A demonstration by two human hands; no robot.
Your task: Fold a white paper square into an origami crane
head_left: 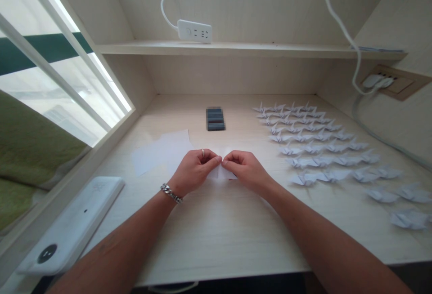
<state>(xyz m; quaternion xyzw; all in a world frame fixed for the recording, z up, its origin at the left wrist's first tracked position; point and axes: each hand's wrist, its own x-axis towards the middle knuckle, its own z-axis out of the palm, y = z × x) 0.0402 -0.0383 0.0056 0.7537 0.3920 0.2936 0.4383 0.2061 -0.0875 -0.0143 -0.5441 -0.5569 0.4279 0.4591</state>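
Observation:
A small white sheet of paper is held between both hands over the middle of the desk. My left hand, with a ring and a chain bracelet, pinches it at the centre. Close against it, my right hand pinches the same paper, thumbs nearly meeting. Fingers partly cover the paper, so its exact folds are hidden. Left of my left hand lie loose white paper sheets. Rows of folded white paper cranes stand on the right side of the desk.
A dark, pixelated flat object lies beyond my hands. At the left edge rests a long white device. The shelf above holds a white power strip. A white cable runs to the wall socket on the right.

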